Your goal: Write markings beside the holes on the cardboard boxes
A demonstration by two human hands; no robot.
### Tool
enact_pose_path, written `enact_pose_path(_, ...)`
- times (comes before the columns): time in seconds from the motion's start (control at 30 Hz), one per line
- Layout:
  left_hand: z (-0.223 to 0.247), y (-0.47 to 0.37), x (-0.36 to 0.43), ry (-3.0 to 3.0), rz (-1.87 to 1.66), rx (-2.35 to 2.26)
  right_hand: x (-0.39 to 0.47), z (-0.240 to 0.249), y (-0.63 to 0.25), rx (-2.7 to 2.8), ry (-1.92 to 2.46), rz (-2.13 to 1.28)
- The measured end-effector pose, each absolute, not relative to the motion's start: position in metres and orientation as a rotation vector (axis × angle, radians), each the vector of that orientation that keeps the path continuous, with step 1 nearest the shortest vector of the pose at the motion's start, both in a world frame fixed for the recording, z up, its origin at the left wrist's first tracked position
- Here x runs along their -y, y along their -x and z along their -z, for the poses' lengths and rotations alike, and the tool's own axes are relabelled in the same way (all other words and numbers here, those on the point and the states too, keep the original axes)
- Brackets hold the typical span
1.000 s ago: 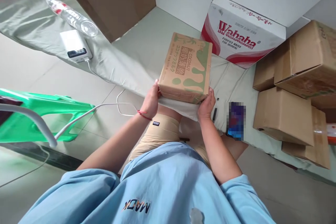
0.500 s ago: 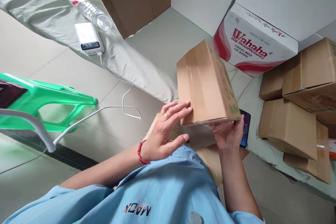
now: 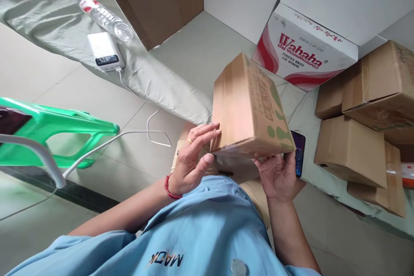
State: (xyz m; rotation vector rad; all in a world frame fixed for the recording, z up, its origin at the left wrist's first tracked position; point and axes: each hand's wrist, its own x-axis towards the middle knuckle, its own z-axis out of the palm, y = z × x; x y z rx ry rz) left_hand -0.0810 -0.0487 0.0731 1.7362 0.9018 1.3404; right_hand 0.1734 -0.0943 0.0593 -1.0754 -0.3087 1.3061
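A brown cardboard box (image 3: 236,112) with green print on its right side is held up, tilted, in front of my body. My right hand (image 3: 274,174) supports its lower right edge from below, the fingers partly hidden under it. On the left side, my left hand (image 3: 194,159), with a ring and a red bracelet, has its fingers spread, their tips against the box's lower left edge. Just past my right hand lies a dark phone (image 3: 298,155) with its screen lit.
A Wahaha carton (image 3: 300,51) stands behind the box. Several brown boxes (image 3: 352,146) are stacked at the right. A power bank (image 3: 105,51) and plastic bottle (image 3: 103,16) lie on the cloth (image 3: 181,90). A green stool (image 3: 58,129) and white cable are at the left.
The box has turned so more of its printed right side shows. Both hands have shifted slightly left with it, and the whole view has moved a little.
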Motion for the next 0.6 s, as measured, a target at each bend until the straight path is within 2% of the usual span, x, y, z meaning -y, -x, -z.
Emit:
enact_pose_path(0.23, -0.069, 0.079, 0.044, -1.016, -1.443, -1.138, 0.099, -0.075, -0.165, 0.876, 1.209, -1.105)
enact_pose_path(0.4, -0.068, 0.09, 0.038, -0.947, -1.283, -1.159, 0.107, -0.071, -0.164, 1.203, 1.276, -0.988)
enact_pose_path(0.6, -0.069, 0.108, 0.024, -0.582, -1.116, -1.237, 0.117, -0.09, -0.151, 1.779, 1.271, -0.554)
